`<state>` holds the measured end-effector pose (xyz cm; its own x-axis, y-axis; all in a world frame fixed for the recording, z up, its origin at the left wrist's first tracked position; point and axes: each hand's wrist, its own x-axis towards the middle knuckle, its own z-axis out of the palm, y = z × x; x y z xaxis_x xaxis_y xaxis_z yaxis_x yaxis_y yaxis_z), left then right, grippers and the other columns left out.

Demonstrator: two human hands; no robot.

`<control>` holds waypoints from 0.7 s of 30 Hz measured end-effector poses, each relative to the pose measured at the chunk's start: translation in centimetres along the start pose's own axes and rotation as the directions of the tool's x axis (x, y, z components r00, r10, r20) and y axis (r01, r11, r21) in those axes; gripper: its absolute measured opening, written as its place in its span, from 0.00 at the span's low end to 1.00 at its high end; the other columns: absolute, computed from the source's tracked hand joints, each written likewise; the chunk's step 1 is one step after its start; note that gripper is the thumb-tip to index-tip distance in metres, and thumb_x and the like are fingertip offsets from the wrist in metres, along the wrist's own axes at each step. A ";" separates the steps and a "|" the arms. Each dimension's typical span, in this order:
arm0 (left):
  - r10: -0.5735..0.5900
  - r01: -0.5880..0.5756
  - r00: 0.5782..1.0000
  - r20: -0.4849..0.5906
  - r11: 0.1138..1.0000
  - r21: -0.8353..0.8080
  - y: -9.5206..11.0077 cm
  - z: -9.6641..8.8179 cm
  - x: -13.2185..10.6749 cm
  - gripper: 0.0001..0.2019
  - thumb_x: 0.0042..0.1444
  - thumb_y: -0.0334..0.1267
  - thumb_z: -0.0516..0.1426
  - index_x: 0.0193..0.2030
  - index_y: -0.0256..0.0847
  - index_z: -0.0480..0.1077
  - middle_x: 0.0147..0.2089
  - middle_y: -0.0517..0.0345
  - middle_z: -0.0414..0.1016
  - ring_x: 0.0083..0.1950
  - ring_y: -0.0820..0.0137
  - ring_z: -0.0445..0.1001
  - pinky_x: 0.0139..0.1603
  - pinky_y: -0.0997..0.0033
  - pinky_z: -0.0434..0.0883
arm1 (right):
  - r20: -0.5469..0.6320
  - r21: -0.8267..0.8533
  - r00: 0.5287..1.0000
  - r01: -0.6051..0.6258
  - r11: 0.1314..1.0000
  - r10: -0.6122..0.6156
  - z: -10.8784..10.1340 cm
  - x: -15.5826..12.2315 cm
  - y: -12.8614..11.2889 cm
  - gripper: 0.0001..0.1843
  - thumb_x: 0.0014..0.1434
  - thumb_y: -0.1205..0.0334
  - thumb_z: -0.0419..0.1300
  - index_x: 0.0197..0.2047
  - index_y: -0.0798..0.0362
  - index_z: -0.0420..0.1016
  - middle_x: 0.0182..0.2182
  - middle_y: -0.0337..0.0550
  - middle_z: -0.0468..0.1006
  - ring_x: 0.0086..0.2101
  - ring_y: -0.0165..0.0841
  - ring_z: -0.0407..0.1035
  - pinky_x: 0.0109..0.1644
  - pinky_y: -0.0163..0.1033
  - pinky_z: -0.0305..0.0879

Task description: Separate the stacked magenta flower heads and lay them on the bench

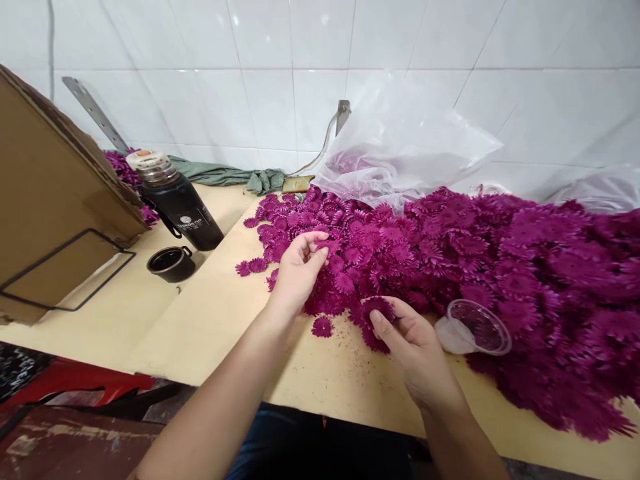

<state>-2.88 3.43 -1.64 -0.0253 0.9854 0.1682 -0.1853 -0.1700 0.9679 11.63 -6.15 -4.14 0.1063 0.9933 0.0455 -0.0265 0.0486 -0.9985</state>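
Observation:
A big heap of magenta fabric flower heads (475,267) covers the right half of a pale wooden tabletop (210,320). My left hand (299,269) reaches into the heap's near left edge, its fingertips pinched on one flower piece (327,245). My right hand (411,339) rests on the table in front of the heap, fingers curled around a small stack of the same flower pieces (376,313). One loose flower (321,327) lies on the table between my hands.
A clear plastic cup (475,327) lies on its side against the heap, right of my right hand. A black flask (177,200) and its black cup lid (171,263) stand at left, beside a cardboard box (45,200). A clear plastic bag (400,153) leans on the tiled wall.

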 end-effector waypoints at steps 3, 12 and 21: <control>0.012 -0.015 0.999 0.035 0.998 0.069 -0.8 0.1 -0.6 0.11 0.52 0.29 0.55 0.42 0.40 0.71 0.27 0.65 0.66 0.27 0.77 0.63 0.32 0.77 0.65 | -0.005 0.010 1.000 0.007 1.000 -0.007 -0.1 0.0 0.1 0.16 0.50 0.47 0.64 0.32 0.52 0.73 0.25 0.39 0.73 0.27 0.31 0.65 0.33 0.36 0.64; 0.238 -0.264 0.964 0.119 0.793 0.549 -0.9 0.0 -1.1 0.18 0.53 0.33 0.57 0.52 0.42 0.71 0.58 0.47 0.65 0.60 0.59 0.64 0.58 0.56 0.64 | -0.046 -0.069 0.999 0.007 0.998 -0.010 0.3 0.8 0.4 0.19 0.52 0.44 0.61 0.27 0.52 0.69 0.23 0.38 0.68 0.26 0.30 0.60 0.32 0.37 0.61; 0.098 -0.358 0.846 0.524 0.833 0.422 0.1 1.0 -4.4 0.08 0.55 0.34 0.57 0.41 0.40 0.75 0.41 0.52 0.78 0.44 0.65 0.75 0.49 0.65 0.70 | -0.102 -0.008 0.995 -0.012 1.000 0.011 0.4 1.7 1.5 0.23 0.53 0.41 0.59 0.21 0.52 0.65 0.19 0.33 0.58 0.22 0.26 0.50 0.23 0.33 0.50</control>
<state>-1.78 -0.95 -2.14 0.4750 0.8137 0.3349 0.2694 -0.4968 0.8250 11.41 -4.31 -5.54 0.2071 0.9778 0.0311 -0.0197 0.0360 -0.9992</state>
